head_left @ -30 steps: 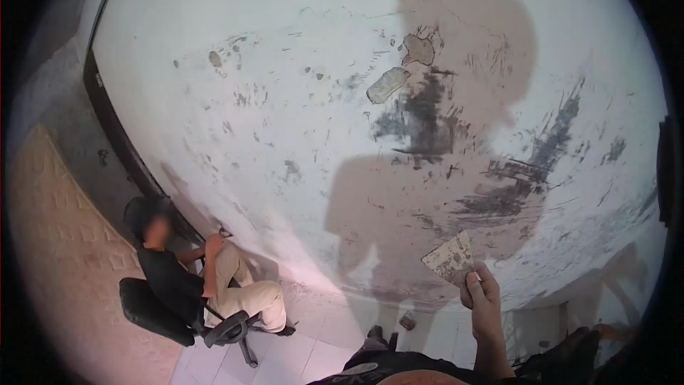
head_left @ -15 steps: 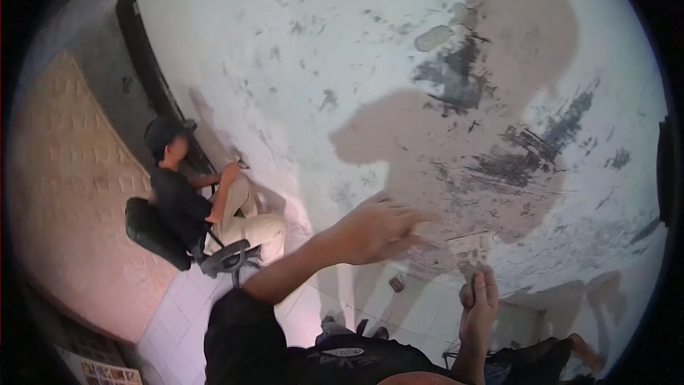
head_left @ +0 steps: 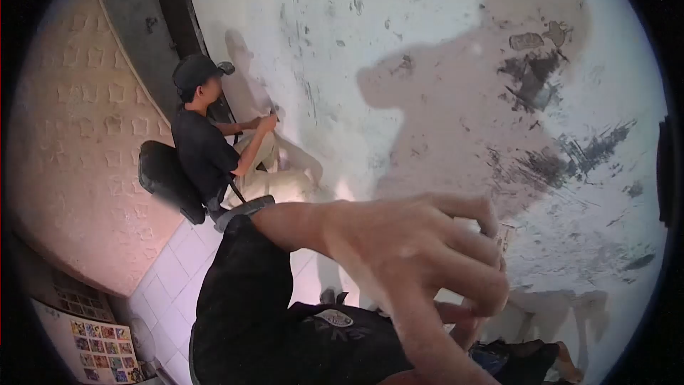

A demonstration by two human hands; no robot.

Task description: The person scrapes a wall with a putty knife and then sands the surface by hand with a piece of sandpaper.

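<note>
My left hand (head_left: 420,249) is large in the foreground, its fingers bent and apart, thumb stretched down toward me. I see nothing gripped in it. Behind it, my right hand (head_left: 464,319) is mostly covered. Just past my left fingertips a narrow strip of the flat scraper (head_left: 506,237) shows; half a second ago my right hand held this scraper upright by its lower end. Beyond both hands stands the pale wall (head_left: 442,150), its surface scuffed with dark grey patches (head_left: 534,78).
A person (head_left: 206,139) in a dark cap sits on a black chair (head_left: 167,178) at the left, hands near the wall. A tan patterned panel (head_left: 92,150), light floor tiles (head_left: 171,306) and a sheet of small pictures (head_left: 105,349) lie further left. Another dark-clothed person (head_left: 524,360) is partly visible below right.
My left hand has come closer to the camera and now covers most of my right hand and the scraper. The view has shifted left; the seated person's hands are raised higher.
</note>
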